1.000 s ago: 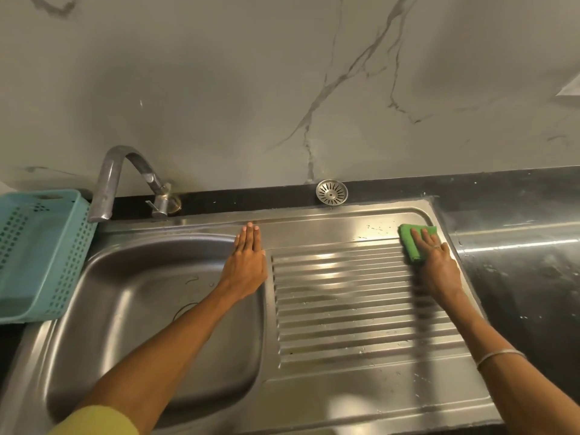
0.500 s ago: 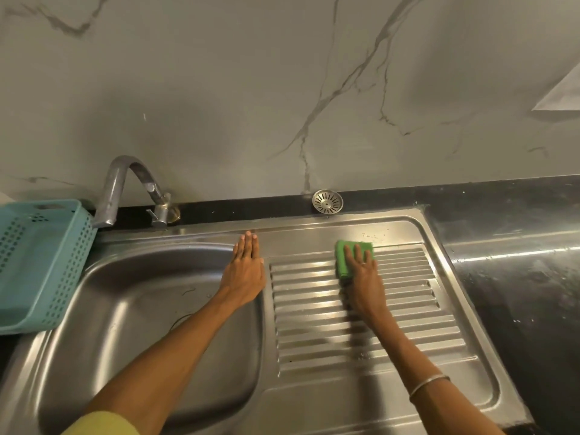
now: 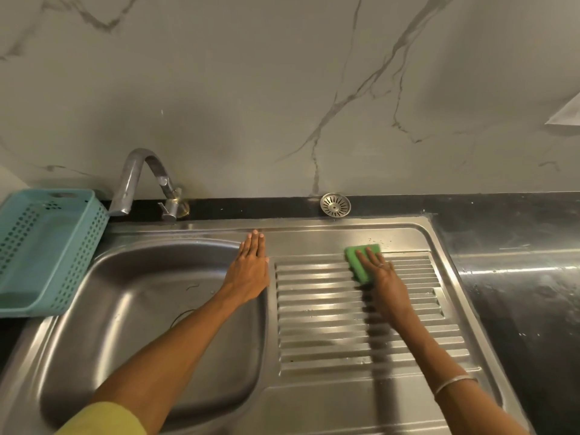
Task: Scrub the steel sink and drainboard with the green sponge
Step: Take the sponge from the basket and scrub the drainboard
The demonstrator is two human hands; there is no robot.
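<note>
Head camera looks down on the steel sink (image 3: 150,309) and its ribbed drainboard (image 3: 329,334), set into the dark table (image 3: 518,293). My right hand (image 3: 384,277) presses the green sponge (image 3: 357,262) flat onto the far end of the ribs, fingers stretched straight over it and not curled round; most of the sponge shows to the left of and beyond my fingers. A thin bangle (image 3: 455,383) sits on that forearm. My left hand (image 3: 249,271) lies flat, fingers straight and together, on the steel strip between the basin and the drainboard, holding nothing.

Behind the basin's far left corner stands a curved tap (image 3: 138,180), its spout hanging over the rim. A teal perforated basket (image 3: 47,246) sits just left of the sink, its edge reaching over the sink's rim. A round metal strainer (image 3: 335,204) rests on the dark ledge behind the drainboard, well apart from the sponge. Small specks and droplets dot the flat steel just beyond the sponge. A grey marbled wall (image 3: 282,89) rises behind everything. My left forearm crosses over the basin and hides part of its floor.
</note>
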